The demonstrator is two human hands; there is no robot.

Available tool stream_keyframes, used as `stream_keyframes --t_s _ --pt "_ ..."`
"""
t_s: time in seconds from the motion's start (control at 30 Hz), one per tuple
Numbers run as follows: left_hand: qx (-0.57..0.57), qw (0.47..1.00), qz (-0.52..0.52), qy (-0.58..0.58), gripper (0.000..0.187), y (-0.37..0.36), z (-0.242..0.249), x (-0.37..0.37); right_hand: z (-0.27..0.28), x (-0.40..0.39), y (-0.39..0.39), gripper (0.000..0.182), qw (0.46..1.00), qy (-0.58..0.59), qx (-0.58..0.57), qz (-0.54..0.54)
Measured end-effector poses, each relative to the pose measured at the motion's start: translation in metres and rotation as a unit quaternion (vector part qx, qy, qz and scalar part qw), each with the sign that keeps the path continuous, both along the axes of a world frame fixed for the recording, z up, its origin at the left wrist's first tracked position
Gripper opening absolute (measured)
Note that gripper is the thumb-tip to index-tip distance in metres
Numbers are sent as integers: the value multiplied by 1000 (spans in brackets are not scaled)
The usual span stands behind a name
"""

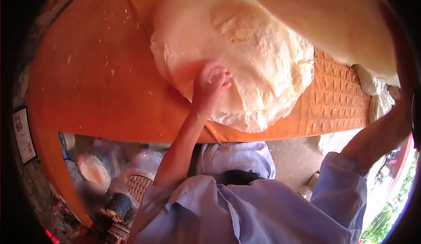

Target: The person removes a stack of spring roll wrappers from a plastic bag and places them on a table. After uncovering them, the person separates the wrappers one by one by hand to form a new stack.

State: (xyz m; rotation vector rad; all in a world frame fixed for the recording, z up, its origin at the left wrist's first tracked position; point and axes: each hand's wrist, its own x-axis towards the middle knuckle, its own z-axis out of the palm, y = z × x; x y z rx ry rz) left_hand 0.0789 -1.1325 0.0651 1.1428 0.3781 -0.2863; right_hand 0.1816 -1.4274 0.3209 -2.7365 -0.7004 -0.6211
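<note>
A stack of large, thin, papery flatbreads lies on the orange table, its edges ragged and wrinkled. Over the near left part of the stack is my left hand, its fingers loosely curled and tips apart, with nothing seen between them. Another large flatbread is raised at the upper right, smooth and tan, overlapping the stack in this view. My right arm reaches up along the right side to that flatbread's outer edge, where my right hand grips it, dark and partly lost at the picture's border.
Pale crumbs are scattered over the tabletop. Its right part has a raised, quilted-looking pattern. Plastic bags lie at the right end. Below the table's left edge are a wicker seat, a bagged pale round thing and a dark cylinder.
</note>
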Motion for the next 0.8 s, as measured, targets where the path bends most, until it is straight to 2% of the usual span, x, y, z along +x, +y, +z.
stream_keyframes --t_s 0.1,0.17,0.2,0.23,0.27,0.33,0.43,0.47,0.53,0.57,0.67,0.8 --pt "22 999 -2 -25 41 8 17 -22 0 -60 56 17 998 5 53 -12" --pt "131 990 36 -34 39 25 13 -47 -21 -71 89 15 999 39 -26 0" --pt "186 980 56 -38 38 35 8 -58 -44 -73 101 20 990 68 -125 16" --pt "173 980 93 -34 37 45 0 -65 -91 -73 106 28 992 116 -50 25" --pt "157 979 129 -30 36 54 -9 -72 -131 -77 113 25 985 167 -24 38" --pt "121 979 165 4 34 58 -9 -78 -203 -79 118 7 952 292 -73 50" --pt "42 984 157 67 29 54 12 -76 -190 -87 120 6 968 240 -37 59" --pt "50 986 144 64 27 53 10 -77 -173 -86 120 6 976 208 -11 61" --pt "65 989 120 49 25 47 7 -75 -151 -89 129 7 981 183 -33 50" --pt "74 991 105 41 25 47 4 -77 -154 -95 134 8 977 202 -22 56" --pt "87 984 149 38 23 44 -2 -82 -189 -108 139 4 968 241 -9 74" --pt "121 979 124 104 14 43 9 -83 -172 -102 147 3 974 218 -6 56"
